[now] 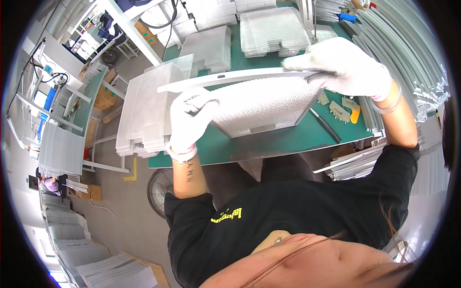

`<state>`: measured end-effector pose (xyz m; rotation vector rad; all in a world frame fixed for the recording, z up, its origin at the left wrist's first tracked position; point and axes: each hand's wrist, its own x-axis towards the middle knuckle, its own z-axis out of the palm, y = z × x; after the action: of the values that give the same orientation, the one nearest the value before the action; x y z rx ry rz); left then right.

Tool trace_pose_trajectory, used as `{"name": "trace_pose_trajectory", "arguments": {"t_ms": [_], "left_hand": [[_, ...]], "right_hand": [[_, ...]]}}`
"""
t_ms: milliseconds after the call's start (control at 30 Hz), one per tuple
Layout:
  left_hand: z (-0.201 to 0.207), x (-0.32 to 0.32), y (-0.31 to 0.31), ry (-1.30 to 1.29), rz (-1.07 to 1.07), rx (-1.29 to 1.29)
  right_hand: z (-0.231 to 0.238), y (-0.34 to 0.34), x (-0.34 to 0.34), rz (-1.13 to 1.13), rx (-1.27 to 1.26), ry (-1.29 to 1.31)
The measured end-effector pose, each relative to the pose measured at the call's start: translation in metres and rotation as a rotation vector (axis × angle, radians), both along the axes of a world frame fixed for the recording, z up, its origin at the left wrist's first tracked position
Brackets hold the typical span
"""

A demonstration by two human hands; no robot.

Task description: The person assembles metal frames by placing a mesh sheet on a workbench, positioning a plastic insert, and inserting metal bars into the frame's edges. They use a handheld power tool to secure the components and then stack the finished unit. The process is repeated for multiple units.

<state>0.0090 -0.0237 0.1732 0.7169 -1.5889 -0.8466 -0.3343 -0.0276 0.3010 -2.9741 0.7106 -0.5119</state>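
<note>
A silvery mesh panel (264,106) stands tilted over the green table between my two white-gloved hands. Along its upper edge runs a long white frame strip (225,78), whose left end sticks out past the panel. My left hand (193,115) is closed on the panel's left side, fingers curled at its upper corner. At the right end, my right hand (343,67) grips the strip together with the panel's corner, thumb stretched along the strip. Whether the strip is fully seated on the mesh edge, I cannot tell.
Stacked mesh sheets lie at the left (144,108) and back (273,31) of the green table (216,151). On the right are a black-handled tool (327,127), a yellow piece (355,114) and small metal parts (339,113). Long strips (408,53) line the right side.
</note>
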Motion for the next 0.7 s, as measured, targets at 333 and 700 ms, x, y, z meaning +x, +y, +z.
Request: {"name": "trace_pose_trajectory", "arguments": {"t_ms": [333, 700], "left_hand": [[-0.001, -0.015, -0.002, 0.136, 0.028, -0.143], [-0.016, -0.051, -0.011, 0.532, 0.424, -0.391]], "right_hand": [[-0.013, -0.015, 0.041, 0.102, 0.147, -0.100], [-0.011, -0.030, 0.059, 0.109, 0.183, -0.089]]}}
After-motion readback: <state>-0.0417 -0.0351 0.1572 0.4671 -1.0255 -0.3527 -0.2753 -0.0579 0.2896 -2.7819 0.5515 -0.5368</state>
